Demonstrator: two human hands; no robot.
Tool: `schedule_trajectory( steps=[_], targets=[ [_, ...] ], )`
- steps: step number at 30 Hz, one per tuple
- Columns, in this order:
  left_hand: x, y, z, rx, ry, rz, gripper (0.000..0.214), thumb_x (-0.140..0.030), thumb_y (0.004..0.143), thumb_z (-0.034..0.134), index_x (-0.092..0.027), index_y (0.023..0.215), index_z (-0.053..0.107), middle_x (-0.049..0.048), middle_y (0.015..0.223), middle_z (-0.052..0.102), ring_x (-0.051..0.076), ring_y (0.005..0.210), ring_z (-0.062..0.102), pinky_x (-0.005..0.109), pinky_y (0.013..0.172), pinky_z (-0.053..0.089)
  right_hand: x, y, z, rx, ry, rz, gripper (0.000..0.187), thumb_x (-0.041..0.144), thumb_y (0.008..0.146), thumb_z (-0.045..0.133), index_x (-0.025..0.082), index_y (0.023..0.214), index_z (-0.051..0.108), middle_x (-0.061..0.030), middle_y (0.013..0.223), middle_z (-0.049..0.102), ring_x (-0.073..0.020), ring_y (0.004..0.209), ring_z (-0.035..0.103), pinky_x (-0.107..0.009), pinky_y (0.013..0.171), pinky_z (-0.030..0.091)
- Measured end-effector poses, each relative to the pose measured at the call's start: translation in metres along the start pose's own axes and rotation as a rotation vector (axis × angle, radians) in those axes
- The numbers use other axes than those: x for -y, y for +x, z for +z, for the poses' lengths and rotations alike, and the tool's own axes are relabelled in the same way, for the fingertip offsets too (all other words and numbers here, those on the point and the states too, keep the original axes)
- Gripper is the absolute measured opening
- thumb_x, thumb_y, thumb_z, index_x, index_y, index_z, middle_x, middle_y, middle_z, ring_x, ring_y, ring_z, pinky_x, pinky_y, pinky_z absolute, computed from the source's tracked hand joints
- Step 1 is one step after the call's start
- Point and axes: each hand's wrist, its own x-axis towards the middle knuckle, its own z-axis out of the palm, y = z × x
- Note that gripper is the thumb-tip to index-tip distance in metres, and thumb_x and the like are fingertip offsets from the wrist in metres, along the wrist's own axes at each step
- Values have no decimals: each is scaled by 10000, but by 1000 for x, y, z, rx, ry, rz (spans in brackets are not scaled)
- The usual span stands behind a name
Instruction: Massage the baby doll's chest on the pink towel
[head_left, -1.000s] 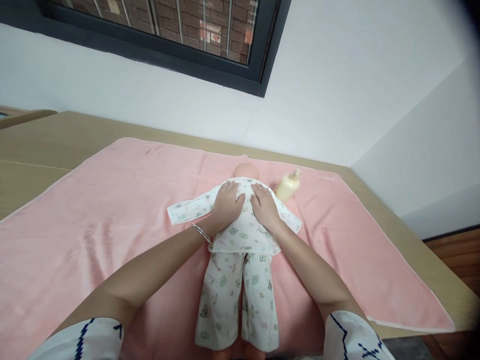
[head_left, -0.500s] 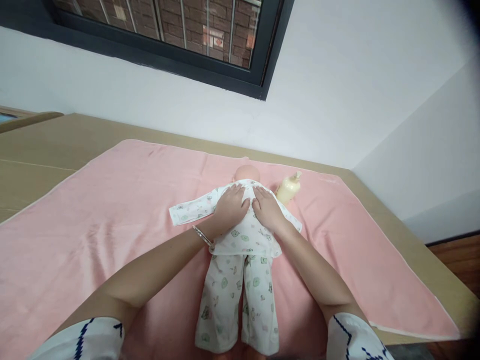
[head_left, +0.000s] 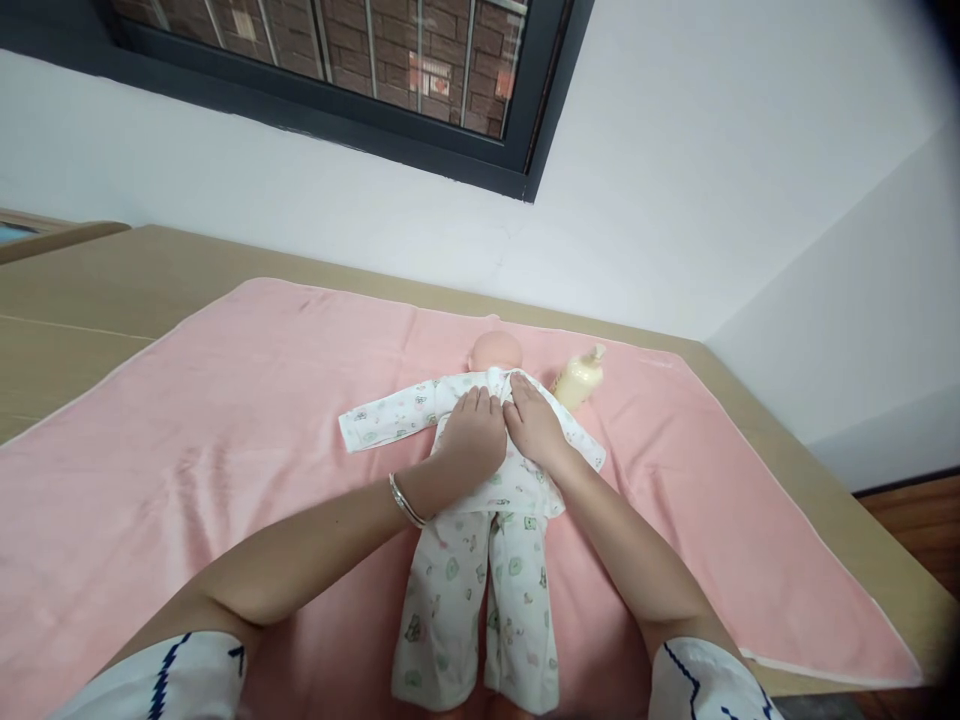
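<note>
A baby doll lies stretched out with its smooth, bald head away from me; no face shows. It wears a white printed pyjama top and matching pyjama trousers. On the left of the doll's upper body, my left hand rests on the top with its fingers stretched towards the collar. Beside it, my right hand lies flat on the right side, fingers pointing at the head. Neither hand holds anything. One doll sleeve extends left; the other is partly covered by my right forearm.
A pale yellow pump bottle lies tilted to the right of the doll's head. Under everything spreads a pink blanket on a wooden surface. Behind stands a white wall with a dark-framed window.
My left hand has slid inward and slightly towards me, close against my right hand. The right hand has barely moved. More of the doll's collar shows.
</note>
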Motion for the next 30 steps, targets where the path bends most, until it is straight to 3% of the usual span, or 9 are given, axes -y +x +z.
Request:
schedule_trajectory(
  steps=[11, 16, 22, 30],
  targets=[
    [46, 29, 22, -86, -216, -150, 491, -290, 931, 451, -36, 1334, 567, 233, 1418, 590, 340, 1364, 526, 529, 1180, 384, 15, -12, 1, -61, -101, -53, 536, 214, 971, 357, 11, 1443, 512, -231, 1515, 502, -315, 1461, 434, -494, 1234, 333],
    [39, 23, 23, -141, -179, -144, 460, -292, 953, 432, -31, 1300, 583, 241, 1378, 610, 358, 1346, 529, 535, 1162, 388, 16, -15, 1, -67, -102, -51, 528, 219, 963, 392, 39, 1440, 527, -214, 1512, 511, -317, 1460, 436, -497, 1235, 333],
    [24, 16, 29, -219, -145, -145, 428, -261, 976, 413, -63, 1307, 600, 221, 1377, 620, 349, 1339, 547, 527, 1135, 422, 0, -3, 2, -45, 13, -21, 571, 311, 1018, 339, 24, 1501, 440, -206, 1575, 432, -301, 1509, 354, -488, 1256, 285],
    [30, 15, 32, -266, -285, -179, 410, -277, 959, 455, -109, 1290, 629, 164, 1388, 633, 325, 1330, 554, 507, 1157, 420, -5, -1, 10, -111, 45, -30, 568, 315, 1008, 353, 27, 1485, 463, -214, 1568, 439, -316, 1492, 376, -514, 1245, 279]
  ],
)
